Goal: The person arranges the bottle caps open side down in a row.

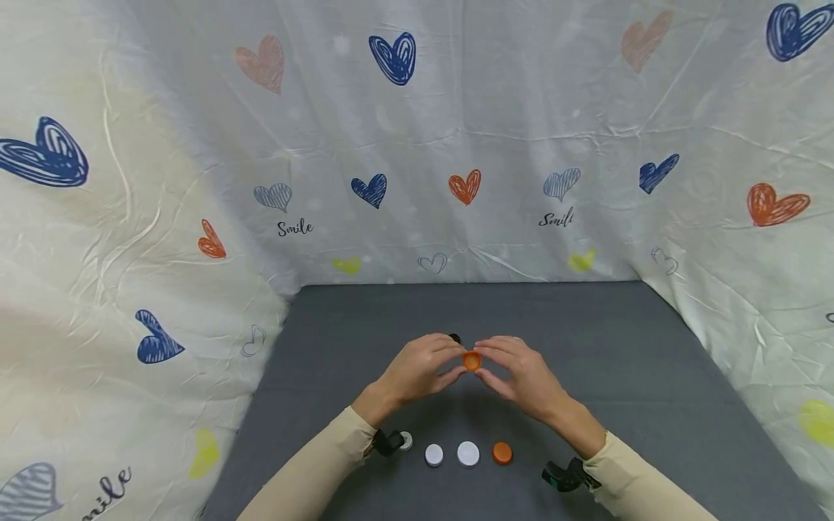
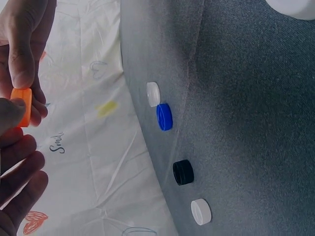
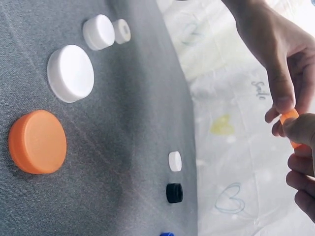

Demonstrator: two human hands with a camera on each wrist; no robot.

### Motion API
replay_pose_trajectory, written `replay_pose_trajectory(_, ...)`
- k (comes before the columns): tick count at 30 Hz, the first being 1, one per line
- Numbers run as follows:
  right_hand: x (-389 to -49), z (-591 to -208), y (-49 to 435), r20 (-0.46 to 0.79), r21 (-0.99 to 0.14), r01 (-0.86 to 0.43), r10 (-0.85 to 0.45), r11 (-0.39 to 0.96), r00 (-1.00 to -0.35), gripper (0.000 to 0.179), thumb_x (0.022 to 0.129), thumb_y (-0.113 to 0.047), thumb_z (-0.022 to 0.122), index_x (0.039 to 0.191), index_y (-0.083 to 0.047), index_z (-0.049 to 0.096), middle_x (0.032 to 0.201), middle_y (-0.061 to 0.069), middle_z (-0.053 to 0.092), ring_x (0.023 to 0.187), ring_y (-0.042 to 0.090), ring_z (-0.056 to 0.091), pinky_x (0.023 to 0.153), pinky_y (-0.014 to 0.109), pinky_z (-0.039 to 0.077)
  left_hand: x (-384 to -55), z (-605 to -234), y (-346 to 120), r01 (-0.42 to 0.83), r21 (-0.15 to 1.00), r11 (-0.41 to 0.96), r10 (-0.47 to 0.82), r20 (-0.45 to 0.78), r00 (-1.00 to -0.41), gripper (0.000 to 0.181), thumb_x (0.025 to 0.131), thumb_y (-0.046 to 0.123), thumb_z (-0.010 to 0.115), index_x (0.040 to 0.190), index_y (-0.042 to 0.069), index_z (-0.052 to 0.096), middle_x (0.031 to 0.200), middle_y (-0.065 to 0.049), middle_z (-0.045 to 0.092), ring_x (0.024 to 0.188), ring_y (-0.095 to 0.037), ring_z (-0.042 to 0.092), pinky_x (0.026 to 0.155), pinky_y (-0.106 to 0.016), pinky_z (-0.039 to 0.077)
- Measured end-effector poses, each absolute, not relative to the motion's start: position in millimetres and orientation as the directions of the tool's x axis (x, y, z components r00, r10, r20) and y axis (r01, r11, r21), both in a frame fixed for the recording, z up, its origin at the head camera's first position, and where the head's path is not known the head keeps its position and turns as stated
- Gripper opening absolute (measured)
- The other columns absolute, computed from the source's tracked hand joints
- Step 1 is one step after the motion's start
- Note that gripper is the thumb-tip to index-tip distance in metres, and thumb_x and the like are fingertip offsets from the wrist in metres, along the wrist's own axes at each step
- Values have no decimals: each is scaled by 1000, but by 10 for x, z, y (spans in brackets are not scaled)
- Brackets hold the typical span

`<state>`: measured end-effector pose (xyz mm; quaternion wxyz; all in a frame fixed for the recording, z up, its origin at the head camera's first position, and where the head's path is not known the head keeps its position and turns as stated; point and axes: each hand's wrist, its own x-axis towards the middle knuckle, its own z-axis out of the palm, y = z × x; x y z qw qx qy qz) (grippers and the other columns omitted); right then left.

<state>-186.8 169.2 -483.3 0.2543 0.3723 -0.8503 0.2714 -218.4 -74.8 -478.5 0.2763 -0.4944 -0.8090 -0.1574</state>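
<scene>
An orange bottle cap (image 1: 472,361) is up between both hands, its hollow side toward the head camera. My left hand (image 1: 426,364) pinches it from the left, thumb below and fingers above. From the right, my right hand (image 1: 517,373) pinches the same cap in a like way. In the left wrist view the orange cap (image 2: 22,105) sits between the two thumbs, with the other fingers fanned out. Fingers cover part of the cap (image 3: 290,118) in the right wrist view.
Nearer the body, a row on the grey cloth holds an orange cap (image 1: 502,453) and white caps (image 1: 468,454), one partly behind the left wrist camera. Beyond the hands lie a black cap (image 2: 183,172), a blue cap (image 2: 165,117) and white caps (image 2: 201,212).
</scene>
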Motion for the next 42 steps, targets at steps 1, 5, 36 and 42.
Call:
replay_pose_trajectory(1, -1871, -4836, 1691, 637, -270, -772, -495, 576, -591, 43, 82, -23, 84, 121, -10, 72, 120, 4, 71, 112, 22, 65, 92, 44, 56, -2184, -4781, -753, 891, -18, 454, 711, 611, -350, 32, 85, 29, 82, 110, 11, 75, 107, 0, 73, 102, -12, 68, 95, -27, 54)
replay_pose_trajectory(5, -1874, -4835, 1688, 643, -283, -774, -486, 567, -592, 40, 83, -22, 84, 120, -10, 72, 118, 4, 72, 112, 23, 65, 93, 46, 55, -2178, -4754, -763, 905, -47, 424, 702, 648, -295, 34, 84, 25, 83, 112, 8, 74, 111, -2, 73, 106, -15, 67, 98, -28, 53)
replay_pose_trajectory(36, -1893, -4843, 1747, 726, -156, -842, -518, 516, -452, 61, 71, -10, 90, 128, -9, 69, 125, 7, 69, 115, 26, 63, 94, 43, 54, -2158, -4864, -722, 621, 710, 332, 518, 412, -749, 19, 96, 29, 68, 105, 15, 77, 95, 5, 76, 79, -1, 69, 73, -21, 58)
replay_pose_trajectory(42, -1897, -4869, 1704, 745, -123, -864, -529, 488, -405, 58, 70, -9, 90, 125, -8, 70, 120, 8, 71, 112, 26, 65, 92, 43, 53, -2146, -4864, -730, 552, 762, 338, 532, 329, -780, 23, 97, 34, 66, 104, 15, 78, 94, 5, 76, 79, -1, 69, 72, -22, 58)
